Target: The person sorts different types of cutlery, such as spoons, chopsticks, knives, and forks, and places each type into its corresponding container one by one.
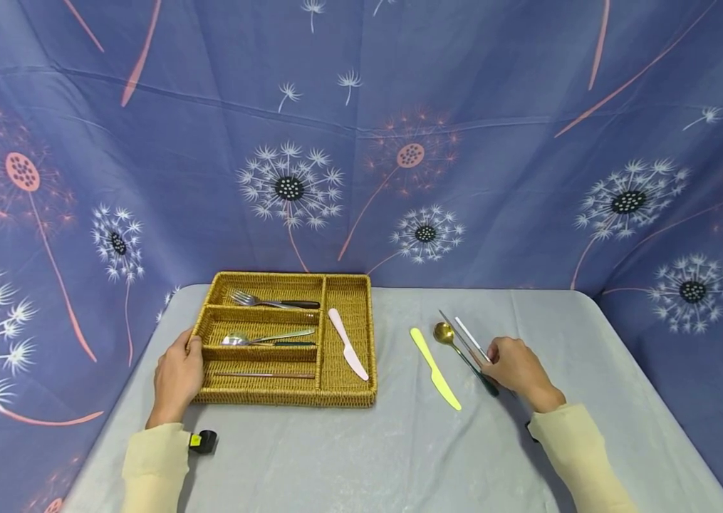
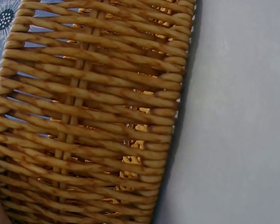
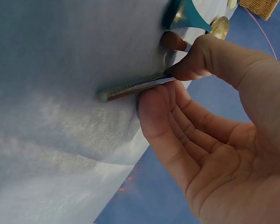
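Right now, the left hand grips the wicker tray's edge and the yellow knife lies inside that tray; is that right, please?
Not quite: the yellow knife lies outside the wicker tray, on the table, as the head view shows. The left hand does grip the tray's edge.

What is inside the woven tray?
The woven tray holds a dark-handled fork in the far compartment, a silver spoon and a dark green handle in the middle, a slim stick in the near one and a pink knife on the right. Anything beneath them is covered.
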Available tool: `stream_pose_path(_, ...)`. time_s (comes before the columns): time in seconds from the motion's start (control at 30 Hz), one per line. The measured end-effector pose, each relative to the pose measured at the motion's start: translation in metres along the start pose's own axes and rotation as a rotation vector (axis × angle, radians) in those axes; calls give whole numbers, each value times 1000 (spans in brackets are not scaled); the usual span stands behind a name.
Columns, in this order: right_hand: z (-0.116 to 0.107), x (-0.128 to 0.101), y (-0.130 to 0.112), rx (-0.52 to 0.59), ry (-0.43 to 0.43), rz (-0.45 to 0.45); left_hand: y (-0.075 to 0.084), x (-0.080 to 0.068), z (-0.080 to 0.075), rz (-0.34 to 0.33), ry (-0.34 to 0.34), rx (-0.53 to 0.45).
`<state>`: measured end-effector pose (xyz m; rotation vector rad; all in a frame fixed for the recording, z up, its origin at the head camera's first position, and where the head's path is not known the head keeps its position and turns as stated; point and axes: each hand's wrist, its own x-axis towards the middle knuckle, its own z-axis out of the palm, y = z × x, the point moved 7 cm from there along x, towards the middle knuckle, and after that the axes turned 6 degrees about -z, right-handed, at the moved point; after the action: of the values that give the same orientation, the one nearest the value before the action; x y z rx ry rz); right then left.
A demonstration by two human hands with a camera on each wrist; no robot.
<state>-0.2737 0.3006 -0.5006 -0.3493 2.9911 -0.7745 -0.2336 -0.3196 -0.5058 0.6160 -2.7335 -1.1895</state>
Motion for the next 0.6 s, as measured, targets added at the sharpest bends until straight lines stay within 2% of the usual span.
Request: stream_pose_path(0.6, -8, -25, 5, -18, 84, -28, -1, 2, 1, -8, 16, 1)
